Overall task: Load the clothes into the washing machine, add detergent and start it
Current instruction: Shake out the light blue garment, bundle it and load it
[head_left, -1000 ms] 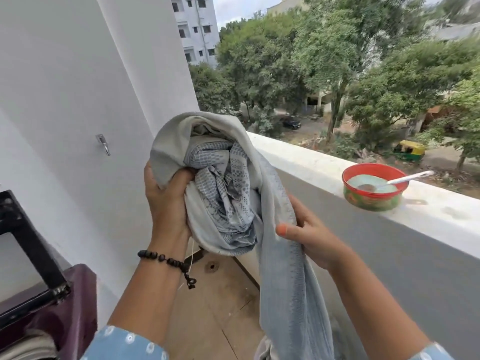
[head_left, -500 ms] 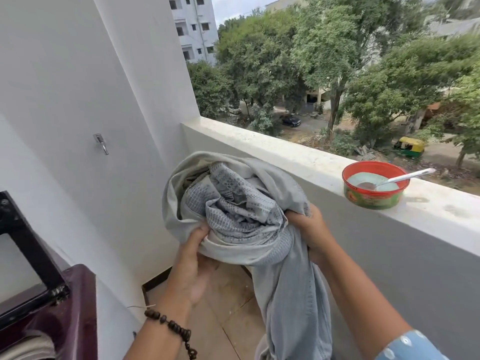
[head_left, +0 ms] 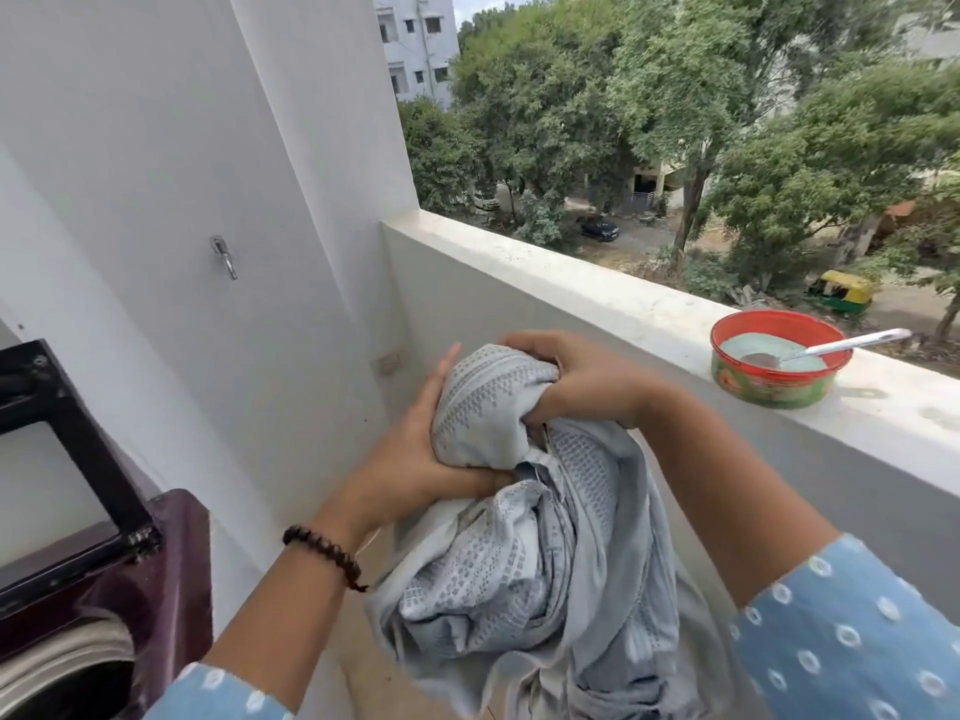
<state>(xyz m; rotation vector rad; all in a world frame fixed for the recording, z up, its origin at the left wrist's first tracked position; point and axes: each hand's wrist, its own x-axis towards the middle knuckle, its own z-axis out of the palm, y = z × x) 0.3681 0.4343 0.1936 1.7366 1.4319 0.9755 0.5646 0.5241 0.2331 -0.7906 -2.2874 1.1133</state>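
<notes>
Round red-rimmed plastic tub with green printed sides (head_left: 775,367) sat on the white balcony ledge (head_left: 597,298), holding pale blue-green detergent powder (head_left: 769,351); a white plastic spoon (head_left: 836,345) lay in it, bowl in the powder, handle over the right rim. Dark maroon top-loading washing machine (head_left: 171,574) was at lower left, black-framed lid (head_left: 78,444) raised; drum opening partly in view, contents could not be told.

Pale grey-blue patterned cloth bundle (head_left: 524,553) was held in the air in front of the person, between machine and ledge, not in the machine. Left hand (head_left: 415,449) cupped the bunched top from the left, fingers fairly straight and pressed against the fabric. Right hand (head_left: 576,381) gripped the top from the right, fingers curled into the folds. Black bead bracelet (head_left: 324,556) sat on the left wrist.

Versus half a second before: bundle was lower and more tightly bunched, right hand had moved on top of it, both hands closer together; tub and spoon unchanged.
</notes>
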